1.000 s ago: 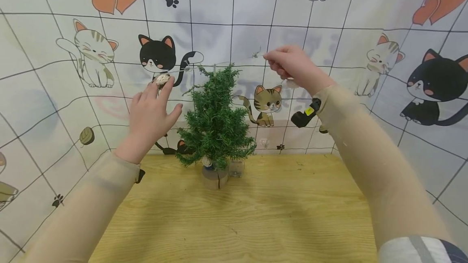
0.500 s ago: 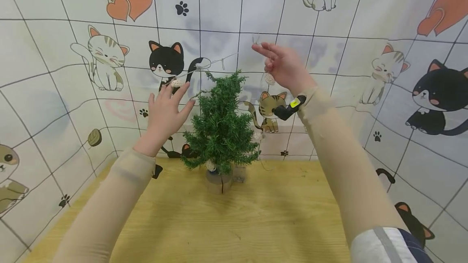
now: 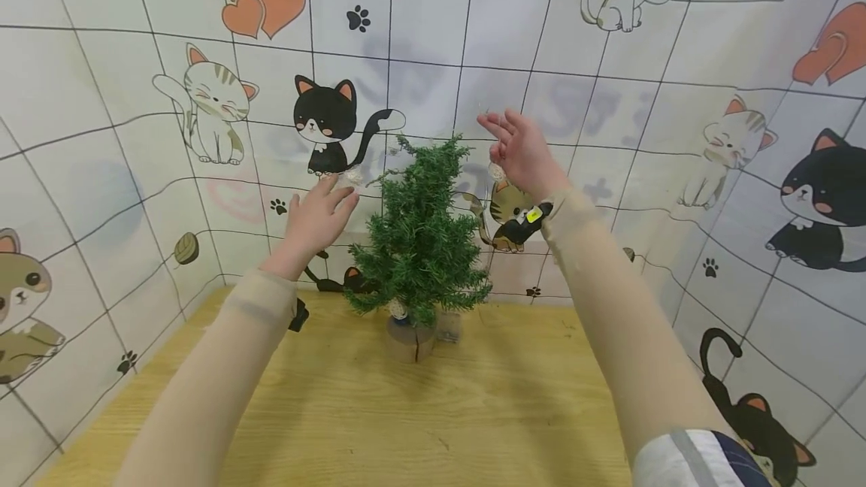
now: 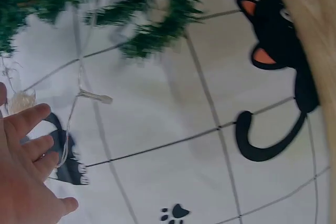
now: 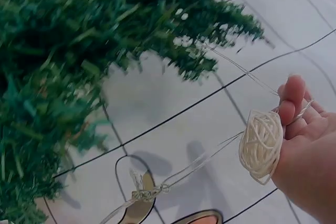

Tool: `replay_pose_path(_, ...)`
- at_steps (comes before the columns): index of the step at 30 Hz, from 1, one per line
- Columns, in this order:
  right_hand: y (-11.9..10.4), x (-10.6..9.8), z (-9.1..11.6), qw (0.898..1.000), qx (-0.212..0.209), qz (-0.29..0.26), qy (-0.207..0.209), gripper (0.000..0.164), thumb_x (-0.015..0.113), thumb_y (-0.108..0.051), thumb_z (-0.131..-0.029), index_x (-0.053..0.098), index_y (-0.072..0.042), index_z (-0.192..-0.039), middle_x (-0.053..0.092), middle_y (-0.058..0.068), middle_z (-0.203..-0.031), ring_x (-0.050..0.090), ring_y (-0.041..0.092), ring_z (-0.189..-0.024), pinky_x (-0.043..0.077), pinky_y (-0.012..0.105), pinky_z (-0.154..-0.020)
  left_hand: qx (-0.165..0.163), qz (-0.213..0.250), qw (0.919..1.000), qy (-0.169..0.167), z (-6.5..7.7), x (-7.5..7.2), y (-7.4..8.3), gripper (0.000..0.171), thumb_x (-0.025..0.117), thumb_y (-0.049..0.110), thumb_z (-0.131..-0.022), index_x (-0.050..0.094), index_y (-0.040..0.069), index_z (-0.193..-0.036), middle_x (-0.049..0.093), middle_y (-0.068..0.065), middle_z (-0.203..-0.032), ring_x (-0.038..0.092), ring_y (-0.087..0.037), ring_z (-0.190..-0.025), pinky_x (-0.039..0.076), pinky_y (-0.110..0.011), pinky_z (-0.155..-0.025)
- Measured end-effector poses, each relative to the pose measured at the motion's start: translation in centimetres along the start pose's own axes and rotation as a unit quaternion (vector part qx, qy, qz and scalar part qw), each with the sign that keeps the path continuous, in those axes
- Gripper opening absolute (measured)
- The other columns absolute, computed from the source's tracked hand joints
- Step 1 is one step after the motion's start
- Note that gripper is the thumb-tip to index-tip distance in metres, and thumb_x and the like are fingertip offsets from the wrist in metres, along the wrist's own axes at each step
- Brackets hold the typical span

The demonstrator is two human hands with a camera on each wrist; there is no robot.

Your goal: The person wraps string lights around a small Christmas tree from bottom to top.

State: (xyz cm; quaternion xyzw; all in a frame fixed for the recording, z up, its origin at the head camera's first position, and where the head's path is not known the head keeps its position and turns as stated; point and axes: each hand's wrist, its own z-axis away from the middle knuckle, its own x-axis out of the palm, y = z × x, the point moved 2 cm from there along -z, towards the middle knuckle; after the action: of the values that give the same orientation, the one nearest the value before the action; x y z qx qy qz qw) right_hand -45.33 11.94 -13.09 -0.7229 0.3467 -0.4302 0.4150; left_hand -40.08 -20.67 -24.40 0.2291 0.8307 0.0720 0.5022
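Fingers [image 5: 293, 88] on right hand [image 5: 310, 150] pinch some string [image 5: 149, 193], ball [image 5: 261, 145] right beside; left hand [image 3: 318, 218] just loosely spread, tree [image 3: 422, 239] between hands.

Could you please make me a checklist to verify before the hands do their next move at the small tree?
1. Artificial tree upright on its brown base: ok.
2. Right hand holding the string: ok, fingers curled on it.
3. Woven ball by that hand clear of branches: ok, apart from them.
4. String lying against branches near that hand: not ok, it crosses open air.
5. Left hand securing the string: cannot tell; fingers look relaxed, contact unclear.
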Motion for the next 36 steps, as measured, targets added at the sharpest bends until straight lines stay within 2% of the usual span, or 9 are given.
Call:
replay_pose_path(5, 1.7, -2.4, 0.5, 1.0, 0.002, -0.004, 0.029, 0.051, 0.035, -0.037, -0.106, 0.029, -0.005, -0.146, 0.038, 0.007, -0.15, 0.035, 0.011, -0.053, 0.04, 0.021, -0.059, 0.011, -0.066, 0.9966, -0.048, 0.0, 2.1, -0.7, 0.047, 0.032, 0.029, -0.105, 0.044, 0.01, -0.147, 0.021, -0.012, -0.159, 0.013, -0.032, -0.146, 0.0, -0.066, -0.109)
replay_pose_path(9, 2.7, -4.6, 1.4, 0.999, 0.001, 0.002, 0.044, 0.057, 0.034, -0.042, -0.105, 0.026, -0.006, -0.149, 0.034, 0.006, -0.154, 0.034, 0.012, -0.053, 0.038, 0.022, -0.061, 0.043, -0.118, 0.99, -0.064, -0.3, 3.4, -0.9, 0.045, 0.035, 0.022, -0.104, 0.045, 0.011, -0.146, 0.02, -0.011, -0.159, 0.01, -0.03, -0.147, 0.001, -0.065, -0.11)
replay_pose_path(14, 3.1, -7.6, 3.1, 0.998, -0.004, -0.007, 0.066, 0.063, 0.036, -0.044, -0.104, 0.021, -0.005, -0.152, 0.028, 0.007, -0.156, 0.033, 0.012, -0.054, 0.035, 0.023, -0.062, 0.094, -0.129, 0.9849, -0.067, -0.9, 4.6, -0.4, 0.044, 0.042, 0.02, -0.103, 0.046, 0.011, -0.145, 0.02, -0.009, -0.159, 0.01, -0.028, -0.147, 0.005, -0.062, -0.111)
replay_pose_path(21, 2.6, -10.4, 5.6, 0.997, 0.008, 0.003, 0.072, 0.062, 0.036, -0.046, -0.103, 0.021, -0.006, -0.149, 0.025, 0.006, -0.158, 0.033, 0.012, -0.054, 0.036, 0.023, -0.065, 0.151, -0.167, 0.9723, -0.061, -1.2, 4.9, 0.0, 0.041, 0.046, 0.017, -0.102, 0.05, 0.008, -0.141, 0.024, -0.009, -0.158, 0.016, -0.027, -0.146, 0.009, -0.059, -0.113)
replay_pose_path(28, 2.5, -11.2, 6.9, 0.998, 0.012, 0.024, 0.063, 0.059, 0.037, -0.044, -0.104, 0.024, -0.005, -0.146, 0.026, 0.008, -0.157, 0.034, 0.012, -0.057, 0.036, 0.023, -0.063, 0.158, -0.199, 0.9643, -0.075, -1.4, 5.1, -0.2, 0.04, 0.049, 0.017, -0.101, 0.052, 0.003, -0.138, 0.025, -0.009, -0.158, 0.017, -0.026, -0.146, 0.01, -0.057, -0.113)
replay_pose_path(30, 2.8, -11.3, 7.3, 0.998, 0.024, 0.029, 0.058, 0.061, 0.038, -0.044, -0.104, 0.022, -0.005, -0.147, 0.024, 0.008, -0.158, 0.036, 0.012, -0.058, 0.037, 0.023, -0.063, 0.152, -0.183, 0.9665, -0.095, -1.6, 5.4, -0.4, 0.031, 0.05, 0.015, -0.101, 0.061, 0.0, -0.126, 0.029, -0.013, -0.156, 0.024, -0.03, -0.143, 0.016, -0.057, -0.112)
replay_pose_path(31, 3.1, -11.4, 7.5, 0.997, 0.034, 0.029, 0.055, 0.063, 0.039, -0.044, -0.103, 0.02, -0.005, -0.149, 0.022, 0.008, -0.158, 0.036, 0.012, -0.058, 0.038, 0.022, -0.063, 0.146, -0.164, 0.9694, -0.111, -1.7, 5.6, -0.5, 0.026, 0.049, 0.014, -0.101, 0.064, -0.001, -0.117, 0.031, -0.016, -0.154, 0.036, -0.031, -0.137, 0.025, -0.056, -0.109)
replay_pose_path(34, 3.9, -11.6, 8.3, 0.995, 0.073, 0.046, 0.058, 0.065, 0.041, -0.043, -0.103, 0.017, -0.006, -0.152, 0.02, 0.007, -0.16, 0.04, 0.012, -0.058, 0.038, 0.023, -0.063, 0.115, -0.072, 0.9769, -0.165, -1.6, 6.4, -1.0, 0.022, 0.046, 0.01, -0.102, 0.063, -0.003, -0.1, 0.05, -0.024, -0.137, 0.056, -0.036, -0.111, 0.042, -0.053, -0.095)
replay_pose_path(36, 4.3, -12.0, 8.9, 0.992, 0.096, 0.058, 0.064, 0.067, 0.041, -0.042, -0.104, 0.014, -0.007, -0.154, 0.018, 0.007, -0.16, 0.042, 0.012, -0.059, 0.037, 0.023, -0.064, 0.096, -0.014, 0.9762, -0.194, -1.6, 6.8, -1.2, 0.024, 0.044, 0.01, -0.104, 0.062, -0.006, -0.102, 0.058, -0.027, -0.121, 0.061, -0.036, -0.092, 0.048, -0.048, -0.079)
